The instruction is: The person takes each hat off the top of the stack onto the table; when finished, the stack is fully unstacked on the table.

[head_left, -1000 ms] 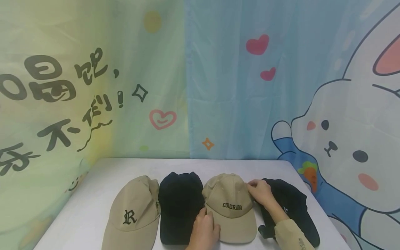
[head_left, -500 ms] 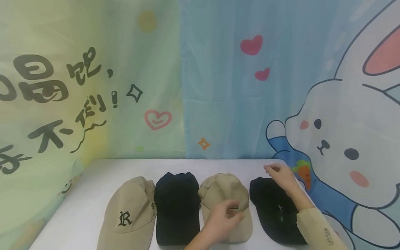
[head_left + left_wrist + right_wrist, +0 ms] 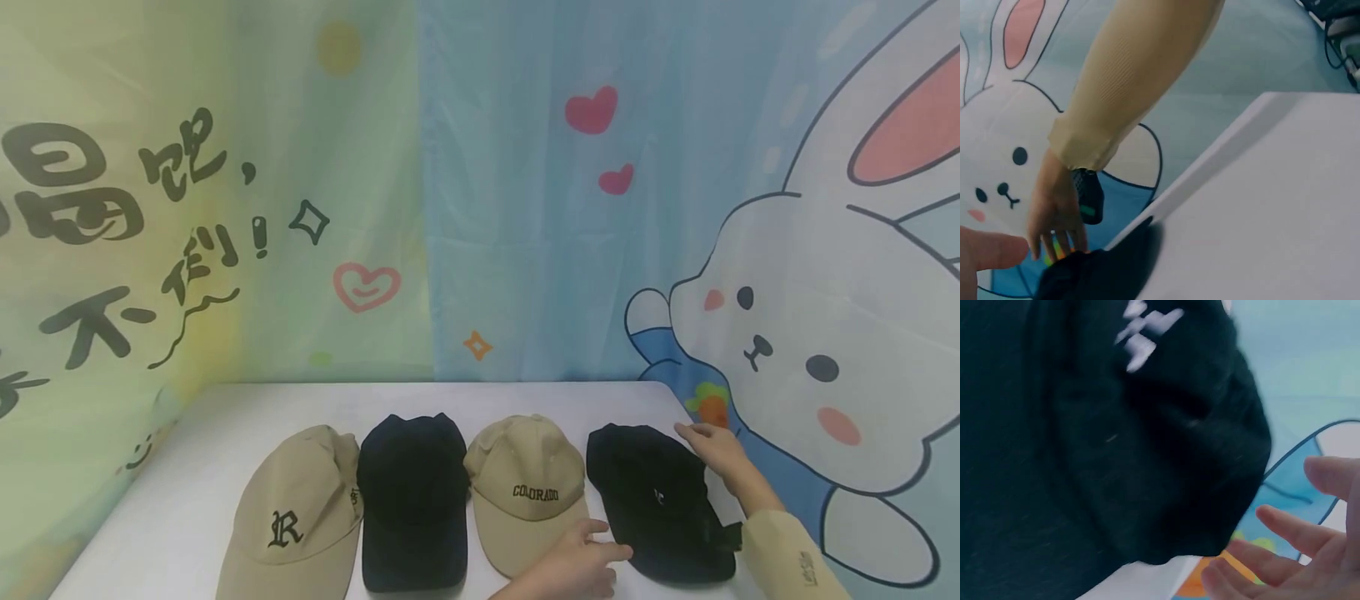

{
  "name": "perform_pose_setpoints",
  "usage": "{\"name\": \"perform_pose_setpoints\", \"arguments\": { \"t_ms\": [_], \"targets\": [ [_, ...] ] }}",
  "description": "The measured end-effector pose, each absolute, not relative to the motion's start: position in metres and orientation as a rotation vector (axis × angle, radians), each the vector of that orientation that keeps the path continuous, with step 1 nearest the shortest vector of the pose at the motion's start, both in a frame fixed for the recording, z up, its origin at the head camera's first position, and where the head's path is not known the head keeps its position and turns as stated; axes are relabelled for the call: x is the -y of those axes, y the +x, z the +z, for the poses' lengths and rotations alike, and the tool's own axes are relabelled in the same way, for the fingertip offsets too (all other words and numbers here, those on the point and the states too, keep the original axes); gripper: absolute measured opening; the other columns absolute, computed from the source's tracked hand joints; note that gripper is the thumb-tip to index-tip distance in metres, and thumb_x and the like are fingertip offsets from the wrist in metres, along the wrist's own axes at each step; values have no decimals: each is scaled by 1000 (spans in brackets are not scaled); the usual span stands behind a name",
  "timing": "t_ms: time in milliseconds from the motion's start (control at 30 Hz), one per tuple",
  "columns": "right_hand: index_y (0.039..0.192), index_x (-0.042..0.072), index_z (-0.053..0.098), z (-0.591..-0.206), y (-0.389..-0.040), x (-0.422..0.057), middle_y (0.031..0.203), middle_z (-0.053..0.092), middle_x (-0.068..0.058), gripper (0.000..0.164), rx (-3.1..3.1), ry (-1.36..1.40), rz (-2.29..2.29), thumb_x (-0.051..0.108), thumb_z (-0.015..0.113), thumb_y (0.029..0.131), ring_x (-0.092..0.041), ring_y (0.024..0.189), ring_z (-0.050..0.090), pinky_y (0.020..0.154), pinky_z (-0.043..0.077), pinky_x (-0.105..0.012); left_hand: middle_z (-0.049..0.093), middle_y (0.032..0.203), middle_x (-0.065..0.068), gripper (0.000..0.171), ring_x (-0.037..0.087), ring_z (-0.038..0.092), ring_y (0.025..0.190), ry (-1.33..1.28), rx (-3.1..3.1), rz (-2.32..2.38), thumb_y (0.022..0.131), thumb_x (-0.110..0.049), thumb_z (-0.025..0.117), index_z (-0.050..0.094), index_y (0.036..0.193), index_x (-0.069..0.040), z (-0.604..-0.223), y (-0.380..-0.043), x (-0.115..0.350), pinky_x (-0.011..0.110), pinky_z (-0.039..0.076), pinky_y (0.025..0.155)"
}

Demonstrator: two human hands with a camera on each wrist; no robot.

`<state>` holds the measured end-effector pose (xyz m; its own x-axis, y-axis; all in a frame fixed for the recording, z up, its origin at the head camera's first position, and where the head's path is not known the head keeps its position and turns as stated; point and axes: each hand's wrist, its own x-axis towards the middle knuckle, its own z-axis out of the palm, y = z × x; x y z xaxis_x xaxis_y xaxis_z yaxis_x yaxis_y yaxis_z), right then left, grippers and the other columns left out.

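In the head view, my left hand reaches over the lower right of the beige COLORADO cap, its fingers straight and pointing at the brim of the rightmost black cap. My right hand is at that black cap's upper right side, fingers loosely extended. The right wrist view shows this hand with spread fingers beside the dark cap, holding nothing; whether a fingertip touches the cloth I cannot tell. From the left wrist view, only my left thumb shows near the black cap.
Further left lie another black cap and a beige cap with an R, completing a row on the white table. A printed curtain hangs behind the table. The right wrist carries a small black device.
My left hand has left the gap between the middle caps and moved right across the COLORADO cap. My right hand has gone from the rightmost cap's left side to its right side.
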<state>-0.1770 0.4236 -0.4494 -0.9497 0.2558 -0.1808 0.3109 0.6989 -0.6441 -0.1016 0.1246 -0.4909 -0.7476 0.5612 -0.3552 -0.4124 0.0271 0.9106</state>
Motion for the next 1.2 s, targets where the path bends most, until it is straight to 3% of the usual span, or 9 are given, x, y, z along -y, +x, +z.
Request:
{"name": "perform_pose_setpoints", "arguments": {
  "t_ms": [167, 267, 500, 867, 1133, 1200],
  "targets": [
    [141, -20, 29, -465, -178, -431, 143, 28, -44, 84, -2754, 454, -1119, 54, 38, 103, -60, 129, 29, 103, 32, -71, 52, 116, 26, 49, 45, 64, 101, 22, -1524, 1918, 89, -14, 68, 47, 128, 7, -503, -96, -135, 54, 56, 83],
    [141, -17, 32, -470, -178, -431, 142, 32, -43, 83, -2739, 443, -1128, 55, 40, 102, -58, 128, 34, 102, 36, -69, 52, 110, 24, 49, 46, 64, 98, -31, -1466, 2001, 88, -13, 67, 47, 127, 8, -506, -95, -139, 55, 57, 81],
    [136, -18, 40, -473, -178, -431, 134, 43, -41, 76, -2807, 401, -1103, 50, 44, 103, -55, 120, 45, 95, 45, -64, 49, 114, 27, 53, 46, 62, 101, -94, -1332, 2086, 86, -9, 66, 41, 128, 11, -507, -94, -145, 58, 55, 84],
    [133, -21, 41, -475, -177, -431, 133, 42, -43, 75, -2822, 460, -1102, 48, 42, 103, -57, 121, 42, 97, 41, -67, 42, 115, 37, 50, 60, 54, 103, -182, -1255, 2213, 83, -3, 64, 41, 126, 9, -502, -89, -158, 65, 51, 85],
    [143, -22, 21, -475, -177, -437, 150, 10, -42, 77, -2758, 508, -1134, 44, 29, 105, -60, 135, 17, 109, 26, -67, 38, 122, 36, 53, 58, 57, 100, -263, -1287, 2187, 83, -7, 65, 42, 128, 8, -499, -87, -166, 58, 55, 83],
    [143, -22, 23, -476, -176, -439, 149, 13, -42, 79, -2754, 538, -1135, 46, 31, 104, -60, 134, 19, 109, 27, -66, 34, 124, 37, 55, 58, 57, 99, -274, -1267, 2184, 84, -7, 65, 40, 130, 9, -498, -87, -168, 58, 55, 83]
  ]
}}
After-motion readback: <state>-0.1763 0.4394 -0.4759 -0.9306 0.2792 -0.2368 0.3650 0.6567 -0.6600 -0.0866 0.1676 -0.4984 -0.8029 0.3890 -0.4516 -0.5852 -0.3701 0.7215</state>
